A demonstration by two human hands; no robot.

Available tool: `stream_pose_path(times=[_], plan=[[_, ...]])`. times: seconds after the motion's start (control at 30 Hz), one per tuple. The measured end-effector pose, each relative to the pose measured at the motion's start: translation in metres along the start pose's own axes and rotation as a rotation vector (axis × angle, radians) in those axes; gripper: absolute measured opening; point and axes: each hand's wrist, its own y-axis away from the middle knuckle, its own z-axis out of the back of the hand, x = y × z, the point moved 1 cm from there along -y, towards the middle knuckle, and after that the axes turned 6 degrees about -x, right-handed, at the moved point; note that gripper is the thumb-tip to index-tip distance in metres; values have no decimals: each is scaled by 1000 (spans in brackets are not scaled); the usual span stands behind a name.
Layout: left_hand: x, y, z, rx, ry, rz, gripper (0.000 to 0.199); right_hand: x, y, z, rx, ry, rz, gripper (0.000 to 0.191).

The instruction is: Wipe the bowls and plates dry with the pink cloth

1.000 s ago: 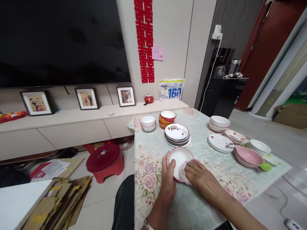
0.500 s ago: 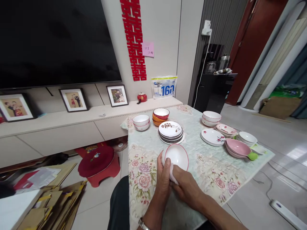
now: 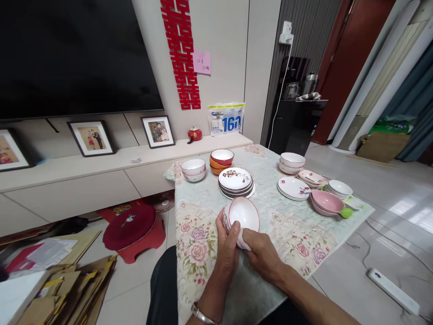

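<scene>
A white bowl with a red rim (image 3: 246,214) is tilted above the near part of the table. My left hand (image 3: 227,241) grips its left side, thumb over the rim. Against its near outer wall, my right hand (image 3: 260,250) is closed on a white cloth (image 3: 242,241), most of which is hidden by the fingers. Just beyond the bowl sits a stack of plates with a brown floral pattern (image 3: 236,179). Behind it stand stacked orange and red bowls (image 3: 222,160), with white bowls (image 3: 194,170) to their left.
On the table's right side are white bowls (image 3: 292,162), flower plates (image 3: 293,188), pink leaf-shaped dishes (image 3: 326,201) and small white dishes (image 3: 340,187). A red stool (image 3: 131,230) stands left of the flowered tablecloth (image 3: 199,271). A power strip (image 3: 392,291) lies on the floor.
The view has shifted slightly, so the scene sits further left and higher. The bowl has turned a little, showing more of its patterned outside. Both hands keep their hold.
</scene>
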Motion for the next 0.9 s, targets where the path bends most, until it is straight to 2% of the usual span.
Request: stream_pose_path(times=[0.1, 0.2, 0.3, 0.4, 0.53, 0.6, 0.7, 0.8, 0.9], plan=[[-4, -1, 2, -27, -43, 17, 68, 4, -1, 1, 59, -2, 95, 19], [-5, -3, 3, -23, -61, -2, 63, -8, -5, 14, 174, 201, 239, 16], [-1, -4, 2, -14, -55, -9, 63, -21, -8, 25, 144, 386, 308, 18], [3, -4, 1, -58, -41, -4, 71, -21, -7, 24, 121, 382, 243, 18], [2, -1, 0, -27, -7, -14, 79, -4, -4, 10, 100, 142, 11, 21], [-1, 0, 0, -4, -8, -16, 75, 3, -2, 6, 55, 16, -31, 19], [-5, -1, 3, -31, -56, -10, 68, 5, -1, 8, 87, -2, 91, 20], [-4, -2, 4, -37, -77, -6, 64, -7, -4, 18, 170, 219, 259, 15], [0, -2, 3, -38, -73, -25, 63, -19, -8, 28, 145, 378, 343, 22]])
